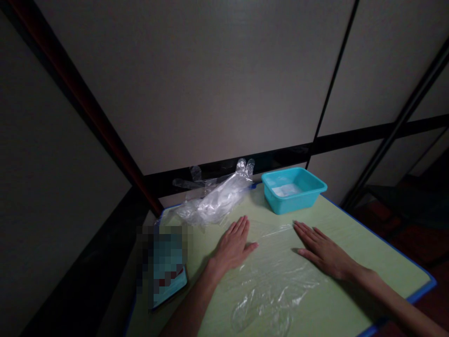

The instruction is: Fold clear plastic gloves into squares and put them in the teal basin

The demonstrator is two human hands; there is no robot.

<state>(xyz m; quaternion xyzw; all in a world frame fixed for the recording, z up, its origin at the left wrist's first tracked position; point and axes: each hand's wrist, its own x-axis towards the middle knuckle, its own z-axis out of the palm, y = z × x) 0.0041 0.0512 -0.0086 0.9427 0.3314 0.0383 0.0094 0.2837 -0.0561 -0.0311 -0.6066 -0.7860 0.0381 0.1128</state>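
My left hand (pixel 233 245) lies flat and open on a green table (pixel 368 252), fingers stretched forward. My right hand (pixel 322 250) also rests flat and open, fingers together and pointing up-left. Both palms press on a thin clear plastic sheet (pixel 273 285) spread over the tabletop between and under them; it is wrinkled toward the near edge. A heap of clear plastic disposable gloves (pixel 213 199) lies just beyond my left hand at the table's far edge. A teal plastic basin (pixel 293 189) with something white inside stands beyond my right hand.
A small teal packet (pixel 168 276), partly blurred, lies at the table's left edge. The table has a blue rim (pixel 421 288). Grey wall panels with dark frames stand right behind the table. The room is dim.
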